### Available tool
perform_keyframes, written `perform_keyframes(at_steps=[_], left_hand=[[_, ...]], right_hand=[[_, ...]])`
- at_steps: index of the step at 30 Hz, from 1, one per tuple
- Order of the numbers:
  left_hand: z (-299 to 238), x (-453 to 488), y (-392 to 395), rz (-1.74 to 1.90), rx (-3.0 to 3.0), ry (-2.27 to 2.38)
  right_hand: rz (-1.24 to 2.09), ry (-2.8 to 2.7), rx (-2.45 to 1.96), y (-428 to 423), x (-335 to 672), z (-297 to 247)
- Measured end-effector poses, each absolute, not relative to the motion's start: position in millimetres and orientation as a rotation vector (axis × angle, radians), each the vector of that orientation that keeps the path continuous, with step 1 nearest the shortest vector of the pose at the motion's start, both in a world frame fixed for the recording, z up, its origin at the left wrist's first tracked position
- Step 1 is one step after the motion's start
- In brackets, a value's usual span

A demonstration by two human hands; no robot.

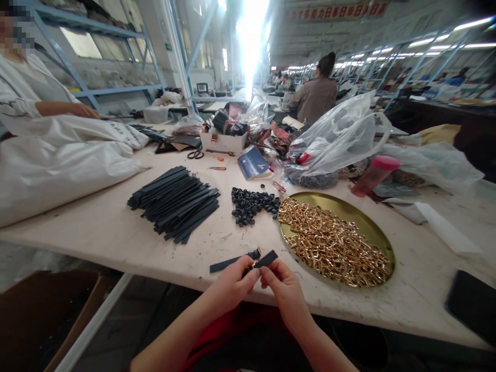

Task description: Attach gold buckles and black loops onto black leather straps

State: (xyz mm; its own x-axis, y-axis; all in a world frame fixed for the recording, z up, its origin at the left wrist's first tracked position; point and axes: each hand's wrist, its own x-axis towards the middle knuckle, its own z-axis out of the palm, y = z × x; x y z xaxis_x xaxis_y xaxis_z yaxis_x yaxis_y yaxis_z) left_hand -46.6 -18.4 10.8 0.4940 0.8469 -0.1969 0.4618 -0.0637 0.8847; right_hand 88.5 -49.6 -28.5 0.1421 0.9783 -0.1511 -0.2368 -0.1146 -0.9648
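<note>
Both hands meet at the table's near edge. My left hand pinches a thin black strap that sticks out to the left. My right hand pinches the strap's other end, where a small gold clasp sits between my fingertips. Just right of my hands lies a round gold tray heaped with several gold clasps. Beyond my hands are a heap of small black loops and a stack of black straps.
A big white sack lies at left, where another person rests an arm. Clear plastic bags, a pink bottle, a blue booklet, scissors and a white box crowd the far side. A dark phone lies right.
</note>
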Motion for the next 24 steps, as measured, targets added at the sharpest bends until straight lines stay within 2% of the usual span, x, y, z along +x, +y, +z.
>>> perform_keyframes(at_steps=[2, 8, 10, 14, 16, 18, 22, 24], left_hand=[[8.8, -46.8, -20.5, 0.451, 1.614, 1.09], [-3.1, -42.2, -25.7, 0.506, 1.331, 1.121], [-8.4, -41.4, -26.5, 0.541, 1.352, 1.144], [-12.7, -43.4, -27.8, 0.559, 1.472, 1.189], [-7.3, -44.9, -28.5, 0.547, 1.571, 1.246], [2.1, -46.4, -28.0, 0.512, 1.654, 1.267], [12.6, -50.0, -18.2, 0.432, 1.67, 1.182], [7.9, -51.5, -8.3, 0.423, 1.586, 1.181]], right_hand=[[1.293, -0.872, -1.217, -50.9, 90.5, -24.6], [1.583, -0.708, -1.052, -48.8, 90.0, -23.4], [1.492, -0.806, -1.129, -49.8, 88.3, -27.3], [1.037, -1.186, -1.365, -52.5, 89.7, -33.7], [0.918, -1.303, -1.386, -51.7, 92.9, -33.9], [0.989, -1.308, -1.393, -48.7, 96.2, -31.9], [1.351, -1.195, -1.279, -39.0, 98.8, -24.5], [1.392, -1.24, -1.203, -32.0, 100.1, -21.7]])
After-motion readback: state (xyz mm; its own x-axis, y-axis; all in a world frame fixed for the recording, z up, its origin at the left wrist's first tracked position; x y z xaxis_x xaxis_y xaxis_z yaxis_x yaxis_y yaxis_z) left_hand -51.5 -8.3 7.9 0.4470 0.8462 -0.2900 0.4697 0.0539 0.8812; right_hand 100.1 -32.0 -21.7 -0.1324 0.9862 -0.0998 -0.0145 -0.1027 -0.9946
